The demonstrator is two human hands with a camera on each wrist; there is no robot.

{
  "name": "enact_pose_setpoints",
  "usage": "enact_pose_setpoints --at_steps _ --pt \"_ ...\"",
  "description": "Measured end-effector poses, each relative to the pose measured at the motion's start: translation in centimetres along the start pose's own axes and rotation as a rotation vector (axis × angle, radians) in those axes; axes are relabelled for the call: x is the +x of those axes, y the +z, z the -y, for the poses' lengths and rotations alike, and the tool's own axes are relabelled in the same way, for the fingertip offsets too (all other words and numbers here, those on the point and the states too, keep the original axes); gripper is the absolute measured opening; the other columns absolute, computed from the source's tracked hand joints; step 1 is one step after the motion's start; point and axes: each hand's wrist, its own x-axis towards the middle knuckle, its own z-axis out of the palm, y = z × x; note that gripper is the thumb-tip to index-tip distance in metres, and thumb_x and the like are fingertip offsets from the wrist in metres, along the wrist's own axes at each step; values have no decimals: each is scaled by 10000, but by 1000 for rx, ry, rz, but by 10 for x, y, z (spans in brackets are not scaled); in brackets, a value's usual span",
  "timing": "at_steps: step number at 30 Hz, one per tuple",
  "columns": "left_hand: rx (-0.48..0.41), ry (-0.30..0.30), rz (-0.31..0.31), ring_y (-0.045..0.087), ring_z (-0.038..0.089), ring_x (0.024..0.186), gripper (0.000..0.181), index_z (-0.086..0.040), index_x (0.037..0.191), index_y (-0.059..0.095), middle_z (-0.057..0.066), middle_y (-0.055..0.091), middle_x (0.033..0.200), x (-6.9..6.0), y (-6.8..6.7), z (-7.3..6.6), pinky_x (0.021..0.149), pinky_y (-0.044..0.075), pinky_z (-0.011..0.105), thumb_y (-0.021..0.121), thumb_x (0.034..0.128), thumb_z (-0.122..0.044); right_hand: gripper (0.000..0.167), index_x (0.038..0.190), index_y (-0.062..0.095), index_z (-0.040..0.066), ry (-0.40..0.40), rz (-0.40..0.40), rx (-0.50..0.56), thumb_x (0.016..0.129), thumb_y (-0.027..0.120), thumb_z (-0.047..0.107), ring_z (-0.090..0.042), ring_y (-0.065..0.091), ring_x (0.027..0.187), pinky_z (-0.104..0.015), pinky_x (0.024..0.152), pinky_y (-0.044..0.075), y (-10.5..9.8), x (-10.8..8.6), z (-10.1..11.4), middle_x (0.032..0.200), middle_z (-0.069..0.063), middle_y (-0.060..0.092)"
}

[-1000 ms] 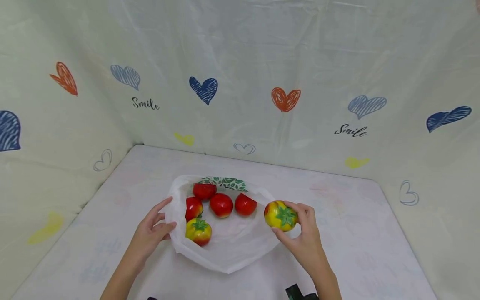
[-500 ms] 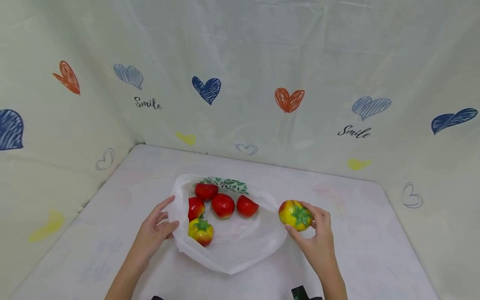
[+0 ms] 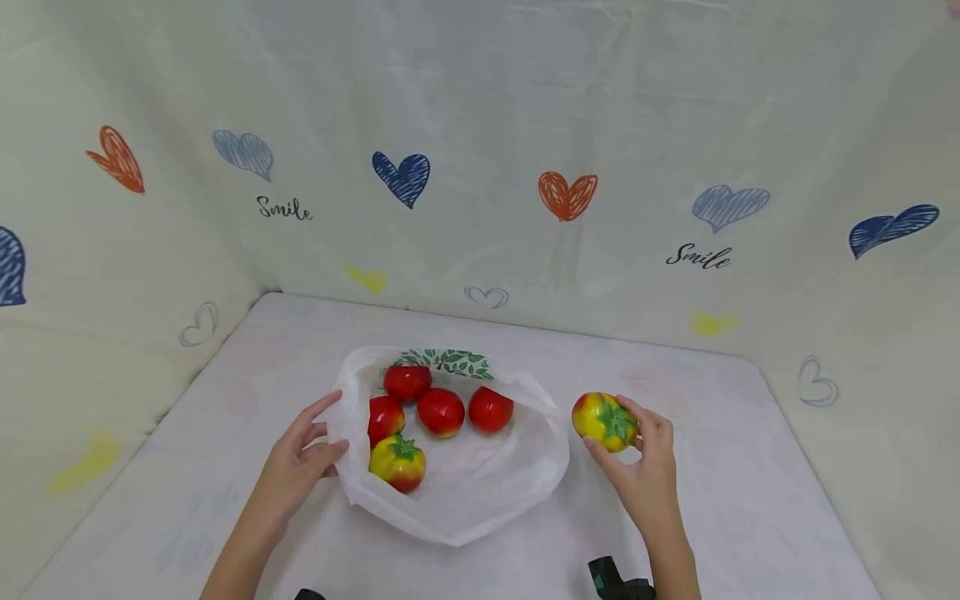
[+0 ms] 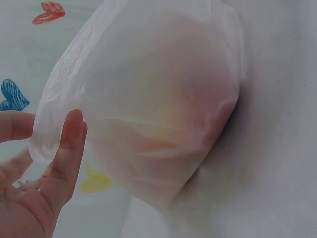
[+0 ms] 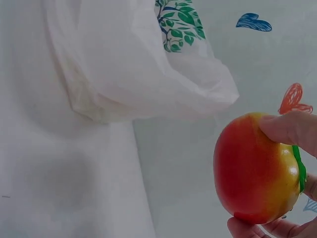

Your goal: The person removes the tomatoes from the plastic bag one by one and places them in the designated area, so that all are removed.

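In the head view, the right hand (image 3: 649,457) pinches a yellow-red fruit (image 3: 604,421) just right of the white bag (image 3: 465,523), which holds five more fruits (image 3: 441,412). In the left wrist view, the left hand (image 4: 44,191) pinches the bag's edge; if that slackens, it could sag closed. In the right wrist view, the grip is spread around the glossy fruit, which could slip if squeezed off-centre.

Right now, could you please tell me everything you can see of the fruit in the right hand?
The fruit looks round and squat, with smooth, glossy, plastic-like skin, yellow blending into red, and a star-shaped green leafy cap. The right hand pinches it to the right of the white bag, with a gap between them, its cap turned toward the palm.
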Motion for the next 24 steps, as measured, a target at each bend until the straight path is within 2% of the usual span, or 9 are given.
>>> enact_pose_setpoints --at_steps 12,24 --pt "27 4 15 631 224 1033 630 -326 1460 256 182 435 1374 1 -4 1 836 545 318 577 921 -275 623 1317 461 85 50 10 -8 770 753 146 -310 424 1072 -540 935 430 9 13 -27 1219 -219 363" --pt "46 5 18 633 220 1030 642 -327 1469 230 185 440 1364 4 -4 2 835 546 324 568 926 -268 629 1345 422 70 109 75 -40 803 725 172 -352 400 1119 -528 953 423 14 20 -48 1266 -235 329"
